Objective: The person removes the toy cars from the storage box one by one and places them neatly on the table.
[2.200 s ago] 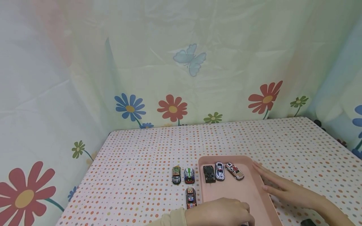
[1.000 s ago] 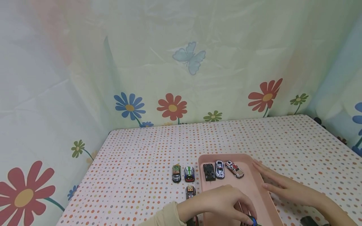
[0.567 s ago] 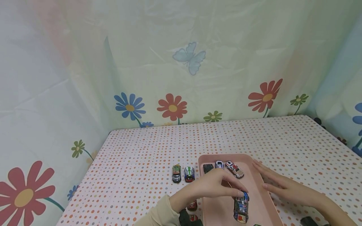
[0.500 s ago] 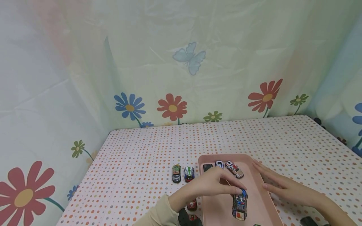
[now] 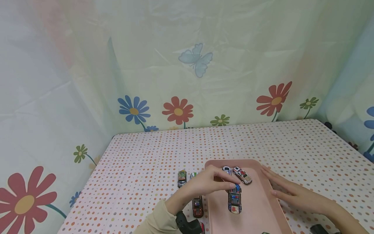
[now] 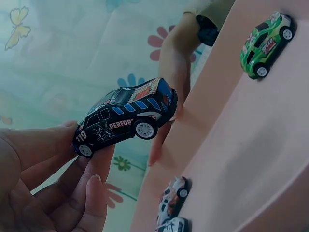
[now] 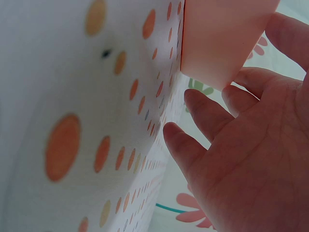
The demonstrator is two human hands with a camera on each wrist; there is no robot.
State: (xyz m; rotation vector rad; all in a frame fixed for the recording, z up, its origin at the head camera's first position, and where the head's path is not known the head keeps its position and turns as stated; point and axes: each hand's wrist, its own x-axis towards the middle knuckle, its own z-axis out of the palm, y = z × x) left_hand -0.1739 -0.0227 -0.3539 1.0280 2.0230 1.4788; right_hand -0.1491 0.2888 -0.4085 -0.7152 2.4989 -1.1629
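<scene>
My left hand [image 5: 208,180] pinches a dark toy car [image 5: 235,200] by one end, above the pink tray [image 5: 276,211]. In the left wrist view this toy car [image 6: 125,116] shows blue stripes, white wheels and "119" on its side. Thumb and fingers of the left hand [image 6: 53,179] grip that end. My right hand [image 5: 295,195] rests against the tray's right rim with fingers extended. The right wrist view shows the right hand [image 7: 251,145] spread beside the tray wall [image 7: 222,43]. Inside the tray lie a red-and-white toy car [image 5: 242,175] and a white one [image 5: 226,170].
A green toy car [image 6: 268,43] sits in the tray's near part. Left of the tray, on the dotted tablecloth [image 5: 140,169], stand several toy cars, including a green-topped one [image 5: 182,178] and a dark red one [image 5: 197,208]. A flowered curtain [image 5: 233,97] closes the back.
My left hand has lifted the dark toy car from the tray's near part and carried it up and leftward. It now hides the black car in the tray. The right hand stays put.
</scene>
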